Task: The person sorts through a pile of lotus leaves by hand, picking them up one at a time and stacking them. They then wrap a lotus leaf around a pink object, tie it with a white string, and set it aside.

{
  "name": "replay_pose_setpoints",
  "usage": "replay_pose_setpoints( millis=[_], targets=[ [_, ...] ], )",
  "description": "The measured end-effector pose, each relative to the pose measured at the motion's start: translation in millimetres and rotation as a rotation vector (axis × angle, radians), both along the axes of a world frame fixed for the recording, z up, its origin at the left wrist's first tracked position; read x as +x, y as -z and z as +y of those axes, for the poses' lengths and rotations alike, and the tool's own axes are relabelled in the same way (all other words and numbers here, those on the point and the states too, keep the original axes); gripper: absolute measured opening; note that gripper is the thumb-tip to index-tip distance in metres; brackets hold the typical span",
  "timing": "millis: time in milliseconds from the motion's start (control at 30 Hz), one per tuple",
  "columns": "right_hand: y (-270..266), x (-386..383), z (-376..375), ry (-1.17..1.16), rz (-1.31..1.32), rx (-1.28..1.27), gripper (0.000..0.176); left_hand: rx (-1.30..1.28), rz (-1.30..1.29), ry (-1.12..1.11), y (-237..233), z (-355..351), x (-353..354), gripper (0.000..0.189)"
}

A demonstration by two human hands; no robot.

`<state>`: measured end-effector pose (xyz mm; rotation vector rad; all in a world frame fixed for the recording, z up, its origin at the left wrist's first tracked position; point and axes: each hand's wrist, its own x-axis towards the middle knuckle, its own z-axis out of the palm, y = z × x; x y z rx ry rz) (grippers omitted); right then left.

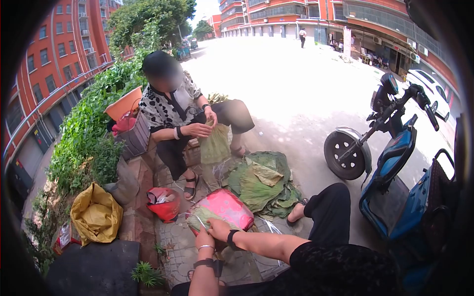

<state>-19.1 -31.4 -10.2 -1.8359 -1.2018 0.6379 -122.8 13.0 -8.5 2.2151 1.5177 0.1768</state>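
Over a red patterned cushion-like surface (pixel 229 204), my left hand (pixel 204 238) and my right hand (pixel 218 230) are close together at a pale green leaf (pixel 201 218). The fingers of both hands are closed at the leaf's near edge, with a thin white strip by them. What each fingertip pinches is too small to make out. Beyond the red surface lies a pile of large green leaves (pixel 261 185). A seated person opposite holds another folded leaf (pixel 215 144) in both hands.
A red bag (pixel 163 203) stands left of the red surface, and a yellow sack (pixel 97 214) farther left. A grey crate (pixel 133 136) sits beside the person. White strips (pixel 269 227) lie near my right foot. A blue scooter (pixel 395 182) is parked at the right.
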Motion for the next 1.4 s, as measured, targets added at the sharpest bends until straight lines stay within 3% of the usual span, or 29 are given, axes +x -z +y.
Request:
replay_pose_setpoints(
  millis=[133, 233, 333, 433, 500, 600, 733, 800, 1000, 1133, 1233, 1333, 1400],
  targets=[
    [-11.0, 0.2, -2.6, -0.068, -0.075, 0.029, 0.016, -0.012, -0.066, -0.005, -4.9, -2.2, -1.8, 0.039],
    [-0.3, 0.0, -5.8, -0.120, -0.045, 0.248, 0.012, -0.043, -0.109, -0.020, -10.1, -3.2, -1.9, 0.040],
    [22.2, -1.3, 1.3, -0.097, 0.518, 0.290, 0.010, -0.007, -0.117, 0.005, -13.9, -7.0, -2.6, 0.042],
    [20.4, 6.9, 2.5, -0.142, 0.608, 0.240, 0.010, 0.102, -0.154, 0.036, 4.3, 1.4, -5.4, 0.044],
    [22.8, 11.5, 3.7, -0.085, 0.550, 0.218, 0.011, 0.207, -0.241, 0.057, 1.5, 7.7, -3.3, 0.043],
    [25.3, 18.6, 7.0, -0.118, 0.309, 0.166, 0.016, 0.025, -0.469, -0.082, -32.6, 7.4, 1.1, 0.039],
    [9.4, 14.1, -2.7, -0.203, 0.051, 0.119, 0.028, -0.323, -0.910, -0.110, -5.3, 14.8, 2.2, 0.023],
    [16.9, 19.0, -2.4, -0.300, 0.099, 0.175, 0.028, -0.483, -1.064, -0.188, 4.4, 21.6, 0.2, 0.017],
    [9.6, 24.3, -10.6, -0.372, 0.037, 0.244, 0.025, -0.520, -1.202, -0.400, 18.0, 34.6, -1.6, 0.022],
    [18.4, 21.8, -6.8, -0.291, 0.032, 0.207, 0.022, -0.595, -1.168, -0.445, 0.4, 31.9, -6.1, 0.036],
    [10.2, 24.3, -7.3, -0.227, 0.371, 0.052, 0.019, -0.552, -1.076, -0.425, 1.1, 37.7, -16.9, 0.043],
    [21.2, 26.5, -2.1, -0.182, 0.710, 0.087, 0.019, -0.614, -0.870, -0.387, 1.7, 36.4, -26.8, 0.044],
    [23.1, 31.0, 0.6, -0.160, 0.771, 0.067, 0.018, -0.684, -0.663, -0.308, 4.3, 35.8, -30.4, 0.044]
  ],
)
